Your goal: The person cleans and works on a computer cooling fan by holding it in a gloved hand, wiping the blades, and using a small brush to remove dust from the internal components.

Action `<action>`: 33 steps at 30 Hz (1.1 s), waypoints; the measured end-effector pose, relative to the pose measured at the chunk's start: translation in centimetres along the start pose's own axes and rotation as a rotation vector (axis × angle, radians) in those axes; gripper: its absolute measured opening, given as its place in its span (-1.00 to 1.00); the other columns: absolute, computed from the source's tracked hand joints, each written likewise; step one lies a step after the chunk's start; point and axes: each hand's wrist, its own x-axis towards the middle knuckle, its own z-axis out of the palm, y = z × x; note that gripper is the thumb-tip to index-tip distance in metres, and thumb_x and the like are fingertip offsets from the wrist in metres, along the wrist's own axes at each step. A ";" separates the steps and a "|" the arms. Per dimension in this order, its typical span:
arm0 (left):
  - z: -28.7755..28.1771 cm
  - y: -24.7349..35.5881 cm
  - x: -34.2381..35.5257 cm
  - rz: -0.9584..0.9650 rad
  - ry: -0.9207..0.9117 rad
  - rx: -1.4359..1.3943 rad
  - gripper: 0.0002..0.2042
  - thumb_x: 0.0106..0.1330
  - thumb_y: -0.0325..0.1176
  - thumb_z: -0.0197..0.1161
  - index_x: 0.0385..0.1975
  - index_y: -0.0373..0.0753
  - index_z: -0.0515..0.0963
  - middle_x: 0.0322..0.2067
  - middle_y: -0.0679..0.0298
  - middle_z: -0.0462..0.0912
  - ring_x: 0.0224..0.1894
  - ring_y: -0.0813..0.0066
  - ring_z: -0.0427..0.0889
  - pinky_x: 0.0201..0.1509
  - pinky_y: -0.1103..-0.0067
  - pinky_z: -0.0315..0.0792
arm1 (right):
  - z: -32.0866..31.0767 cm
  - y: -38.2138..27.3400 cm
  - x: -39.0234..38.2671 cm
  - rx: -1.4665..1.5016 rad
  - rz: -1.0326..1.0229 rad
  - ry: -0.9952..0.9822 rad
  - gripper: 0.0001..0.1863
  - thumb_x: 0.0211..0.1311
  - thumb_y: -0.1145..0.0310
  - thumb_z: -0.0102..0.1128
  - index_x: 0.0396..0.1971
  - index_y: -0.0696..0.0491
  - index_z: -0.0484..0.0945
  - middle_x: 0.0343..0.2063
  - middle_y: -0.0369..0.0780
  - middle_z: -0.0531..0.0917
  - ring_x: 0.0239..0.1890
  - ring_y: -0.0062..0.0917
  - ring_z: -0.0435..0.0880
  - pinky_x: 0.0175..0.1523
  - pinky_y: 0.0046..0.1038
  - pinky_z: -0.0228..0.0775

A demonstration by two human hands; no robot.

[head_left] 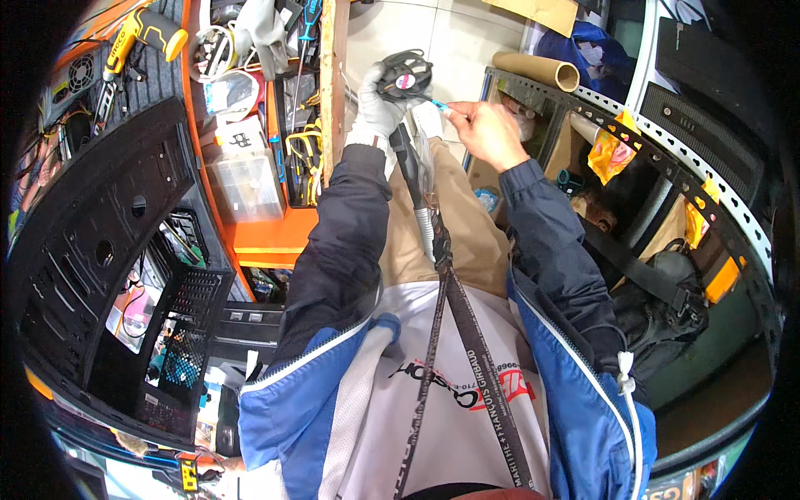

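Observation:
My left hand (375, 112), in a white glove, is closed round a small black cooling fan (406, 75) with a round pale label at its hub. My right hand (492, 133) is bare and pinches a slim blue tool (439, 105). The tool's end lies at the fan's lower right edge; its exact kind is too small to tell. Just below the fan, a long dark rod-like thing (406, 158) runs down toward the lanyard (444, 250) hanging from my neck.
An orange shelf (275, 236) with tools, cables and a clear plastic box (248, 185) stands at left, beside a large black panel (71, 242). A yellow power tool (127, 42) lies upper left. At right, a perforated metal rack (667, 125) carries a cardboard tube (537, 71).

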 end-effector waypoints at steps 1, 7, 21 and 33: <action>-0.1 0.0 0.0 0.018 -0.032 0.026 -0.20 0.33 0.29 0.29 0.36 -0.27 0.59 0.24 -0.06 0.73 0.22 -0.15 0.76 0.29 -0.14 0.65 | -0.8 0.3 0.4 -0.038 -0.021 -0.055 -0.61 0.53 -0.02 0.22 0.07 -0.17 0.87 -0.14 -0.01 0.86 -0.05 0.00 0.86 0.16 -0.06 0.67; -0.5 0.3 -0.4 -0.048 -0.137 0.106 -0.16 0.31 0.37 0.24 0.36 -0.26 0.59 0.14 -0.03 0.79 0.12 -0.06 0.82 0.13 -0.09 0.73 | -5.0 1.3 3.5 -0.080 -0.106 -0.319 -0.57 0.54 -0.07 0.26 0.09 -0.10 0.85 -0.22 -0.02 0.85 -0.13 -0.17 0.86 0.08 -0.15 0.64; -1.4 -0.3 -0.1 -0.057 -0.068 0.116 -0.21 0.38 0.25 0.23 0.35 -0.37 0.58 0.15 -0.07 0.79 0.16 -0.05 0.80 0.20 -0.05 0.72 | -1.9 1.2 0.5 -0.129 -0.085 -0.073 -0.63 0.52 -0.05 0.25 0.03 -0.19 0.89 -0.17 -0.06 0.87 -0.07 -0.10 0.88 0.10 -0.09 0.70; -3.7 -0.7 0.6 0.146 0.012 0.270 -0.34 0.45 0.27 0.24 0.31 -0.15 0.63 0.02 0.12 0.84 -0.07 0.14 0.88 0.02 0.20 0.79 | 0.4 2.3 -0.8 -0.007 -0.038 -0.048 -0.64 0.49 -0.05 0.29 0.04 -0.20 0.89 -0.24 -0.04 0.87 -0.10 -0.09 0.88 0.08 -0.09 0.69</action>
